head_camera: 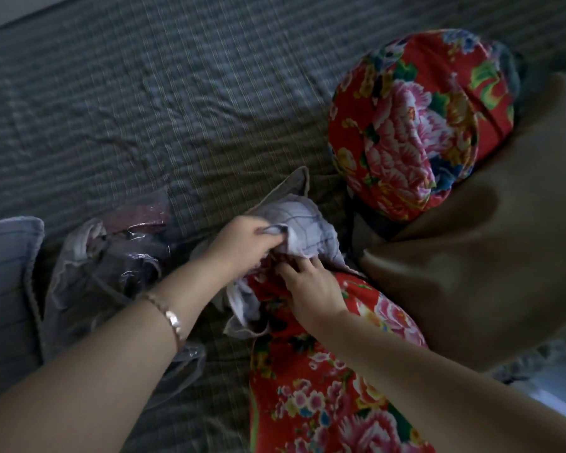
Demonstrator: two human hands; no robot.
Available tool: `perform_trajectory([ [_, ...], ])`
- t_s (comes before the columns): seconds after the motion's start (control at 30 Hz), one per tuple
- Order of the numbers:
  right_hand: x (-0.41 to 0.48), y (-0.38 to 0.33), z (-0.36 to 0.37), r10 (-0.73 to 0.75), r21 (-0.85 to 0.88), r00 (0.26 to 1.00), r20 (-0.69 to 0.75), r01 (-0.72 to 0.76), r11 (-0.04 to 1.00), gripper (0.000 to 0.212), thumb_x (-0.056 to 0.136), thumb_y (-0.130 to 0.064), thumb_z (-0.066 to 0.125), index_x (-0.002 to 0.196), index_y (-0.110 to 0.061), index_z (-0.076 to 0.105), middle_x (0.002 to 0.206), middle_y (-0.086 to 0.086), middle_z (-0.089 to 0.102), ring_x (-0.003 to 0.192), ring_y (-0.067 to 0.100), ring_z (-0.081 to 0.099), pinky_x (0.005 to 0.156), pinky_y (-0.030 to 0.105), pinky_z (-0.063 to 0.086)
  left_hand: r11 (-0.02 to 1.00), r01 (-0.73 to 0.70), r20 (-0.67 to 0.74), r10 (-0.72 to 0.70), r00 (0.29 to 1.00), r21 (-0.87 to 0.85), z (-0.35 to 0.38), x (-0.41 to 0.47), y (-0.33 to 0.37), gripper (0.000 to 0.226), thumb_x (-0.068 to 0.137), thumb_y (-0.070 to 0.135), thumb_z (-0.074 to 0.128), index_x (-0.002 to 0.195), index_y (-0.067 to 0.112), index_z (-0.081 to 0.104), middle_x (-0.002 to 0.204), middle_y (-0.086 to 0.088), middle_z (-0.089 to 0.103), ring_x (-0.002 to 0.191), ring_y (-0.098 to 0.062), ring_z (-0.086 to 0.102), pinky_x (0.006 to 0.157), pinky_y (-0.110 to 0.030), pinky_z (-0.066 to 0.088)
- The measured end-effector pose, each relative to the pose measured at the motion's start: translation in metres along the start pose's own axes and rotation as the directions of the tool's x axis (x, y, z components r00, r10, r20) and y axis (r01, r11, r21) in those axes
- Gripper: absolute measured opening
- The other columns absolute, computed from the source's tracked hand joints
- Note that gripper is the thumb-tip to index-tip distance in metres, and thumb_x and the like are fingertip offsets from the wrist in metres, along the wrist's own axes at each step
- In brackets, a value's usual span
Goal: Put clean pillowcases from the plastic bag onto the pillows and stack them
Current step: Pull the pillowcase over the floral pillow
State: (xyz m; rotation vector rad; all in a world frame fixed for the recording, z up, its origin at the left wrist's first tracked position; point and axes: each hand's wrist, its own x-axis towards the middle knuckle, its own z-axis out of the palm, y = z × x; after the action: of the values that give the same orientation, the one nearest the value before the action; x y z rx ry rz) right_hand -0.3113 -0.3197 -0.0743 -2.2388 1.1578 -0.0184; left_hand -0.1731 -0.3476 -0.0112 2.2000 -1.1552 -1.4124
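Glossy crinkled plastic bag (129,273), matt woven pillowcase (299,220), ribbed cloth bedspread (177,93).

Bed cover (177,109): grey, ribbed in fine stripes, wrinkled, fills most of the view.
Tan fabric (487,240): plain, bulky, at the right.
Wall (10,9): pale strip, top-left corner.

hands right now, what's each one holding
Left hand: grips the pale checked pillowcase.
Right hand: on the red floral pillow, fingertips among folds; grip cannot be told.
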Motion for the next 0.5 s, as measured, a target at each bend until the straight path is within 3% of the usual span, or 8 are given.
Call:
perform_trajectory([
  [0.07,-0.014,0.012,0.008,0.134,0.254,0.991,0.003,-0.13,0.959,0.066,0.067,-0.008,0.076,0.127,-0.016,0.048,0.121,0.01,0.047,0.11,0.03,0.051,0.083,0.031,0.047,0.999,0.033,-0.153,-0.028,0.988,0.031,0.006,-0.001,-0.021,0.039,0.09,0.031,0.056,0.084,-0.007,0.063,0.079,-0.024,0.064,0.075,-0.031,0.062,0.066,-0.033,0.041],
  [0.1,-0.02,0.018,0.008,0.266,0.401,0.964,0.025,-0.254,0.88,0.075,0.072,-0.012,0.076,0.135,-0.017,0.037,0.13,0.008,0.038,0.119,0.025,0.043,0.093,0.026,0.039,0.998,0.047,-0.177,-0.037,0.983,0.051,0.011,-0.004,-0.027,0.04,0.091,0.034,0.054,0.081,-0.004,0.063,0.078,-0.023,0.064,0.079,-0.034,0.062,0.066,-0.032,0.04],
  [0.17,-0.023,0.033,0.003,0.557,0.604,0.819,0.14,-0.516,0.607,0.103,0.067,-0.022,0.083,0.145,-0.019,0.016,0.141,0.011,0.026,0.128,0.025,0.035,0.099,0.025,0.033,0.993,-0.029,-0.167,0.049,0.985,0.119,0.025,-0.015,-0.032,0.035,0.092,0.037,0.053,0.077,0.008,0.064,0.071,-0.007,0.063,0.083,-0.032,0.062,0.067,-0.03,0.04],
  [0.2,-0.021,0.041,0.001,0.634,0.63,0.744,0.212,-0.6,0.493,0.116,0.064,-0.026,0.085,0.148,-0.021,0.006,0.145,0.014,0.021,0.13,0.029,0.034,0.101,0.03,0.034,0.975,-0.128,-0.146,0.156,0.977,0.181,0.033,-0.023,-0.033,0.03,0.091,0.037,0.053,0.078,0.012,0.065,0.073,0.002,0.06,0.083,-0.029,0.061,0.068,-0.03,0.04],
  [0.27,-0.013,0.056,-0.004,0.615,0.586,0.732,0.295,-0.646,0.488,0.122,0.065,-0.03,0.084,0.148,-0.029,-0.004,0.147,0.017,0.015,0.13,0.035,0.034,0.101,0.036,0.036,0.916,-0.308,0.001,0.319,0.948,0.257,0.052,-0.039,-0.039,0.025,0.087,0.034,0.051,0.087,0.014,0.067,0.076,0.007,0.047,0.082,-0.022,0.054,0.069,-0.028,0.04],
  [0.37,-0.002,0.077,-0.007,0.422,0.503,0.808,0.41,-0.587,0.634,0.081,0.079,-0.028,0.072,0.141,-0.042,0.022,0.142,0.011,0.017,0.126,0.029,0.034,0.094,0.026,0.034,0.919,-0.293,0.226,0.237,0.945,0.262,0.073,-0.056,-0.051,0.027,0.094,0.023,0.049,0.118,0.025,0.062,0.096,0.003,0.051,0.095,-0.015,0.055,0.08,-0.023,0.044],
  [0.43,0.003,0.087,-0.003,0.338,0.501,0.868,0.365,-0.489,0.715,0.044,0.081,-0.028,0.07,0.113,-0.046,0.046,0.134,0.008,0.024,0.123,0.025,0.034,0.099,0.026,0.034,0.94,-0.274,0.262,0.217,0.941,0.206,0.079,-0.06,-0.055,0.03,0.096,0.02,0.046,0.122,0.028,0.058,0.102,0.005,0.061,0.094,-0.005,0.059,0.076,-0.017,0.045],
  [0.5,0.007,0.09,0.003,0.301,0.49,0.902,0.31,-0.423,0.763,0.018,0.083,-0.027,0.067,0.092,-0.039,0.056,0.132,0.004,0.029,0.128,0.026,0.029,0.108,0.038,0.031,0.952,-0.264,0.23,0.226,0.947,0.152,0.081,-0.059,-0.051,0.027,0.097,0.018,0.045,0.118,0.026,0.06,0.068,0.011,0.06,0.061,0.004,0.056,0.052,-0.011,0.037],
])
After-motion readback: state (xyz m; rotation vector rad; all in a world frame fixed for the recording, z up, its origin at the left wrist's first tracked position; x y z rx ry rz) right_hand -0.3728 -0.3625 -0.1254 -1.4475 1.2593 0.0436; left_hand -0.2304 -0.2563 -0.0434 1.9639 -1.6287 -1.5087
